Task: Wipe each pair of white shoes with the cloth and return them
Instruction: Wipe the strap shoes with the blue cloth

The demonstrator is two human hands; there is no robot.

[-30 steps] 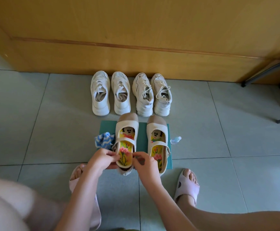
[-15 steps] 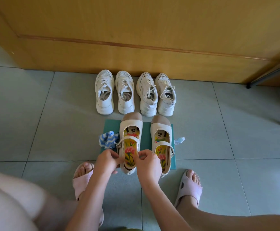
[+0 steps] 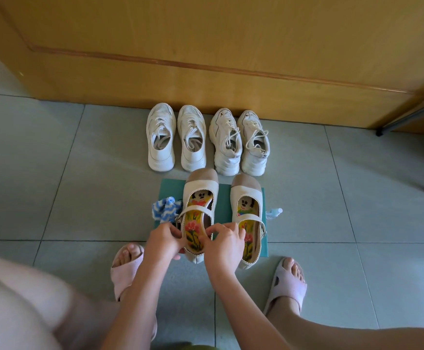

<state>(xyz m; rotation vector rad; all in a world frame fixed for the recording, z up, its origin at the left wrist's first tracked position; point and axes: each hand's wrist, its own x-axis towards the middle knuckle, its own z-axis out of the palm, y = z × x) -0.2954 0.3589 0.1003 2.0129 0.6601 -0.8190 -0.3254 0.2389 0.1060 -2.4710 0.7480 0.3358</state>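
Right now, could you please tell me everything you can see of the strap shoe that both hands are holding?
The strap shoe is cream-white, leather-like, with a tan toe cap, a scalloped rim and one strap across the opening. Its insole shows a cartoon mouse and red flowers on yellow. It points away from the person, over the green mat, beside its twin. The left hand grips its left side near the strap end; the right hand pinches its right rim.
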